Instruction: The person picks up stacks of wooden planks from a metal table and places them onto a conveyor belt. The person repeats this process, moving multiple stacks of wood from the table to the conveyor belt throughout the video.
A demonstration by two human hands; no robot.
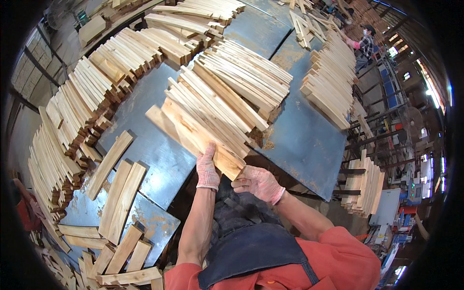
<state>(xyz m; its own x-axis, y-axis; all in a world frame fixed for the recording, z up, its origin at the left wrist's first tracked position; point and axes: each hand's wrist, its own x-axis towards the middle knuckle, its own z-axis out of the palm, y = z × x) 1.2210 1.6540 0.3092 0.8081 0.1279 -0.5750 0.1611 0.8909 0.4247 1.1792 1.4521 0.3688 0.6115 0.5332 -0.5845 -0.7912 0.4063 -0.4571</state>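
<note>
A wide, pale wooden board with darker grain slants across the near edge of the blue metal table. My left hand, in a knitted work glove, grips its left edge, thumb on top and the other fingers hidden underneath. Around the board's near end curl the fingers of my right hand, gloved too. A second light strip shows along the board's left side; I cannot tell whether it is a separate piece. Just beyond lies a row of narrow wooden strips, close against the board.
Stacked strips curve along the left and far side. Loose boards lie at the near left. Another row lines the right table; a wood stack stands beyond its edge. A person works at the far right.
</note>
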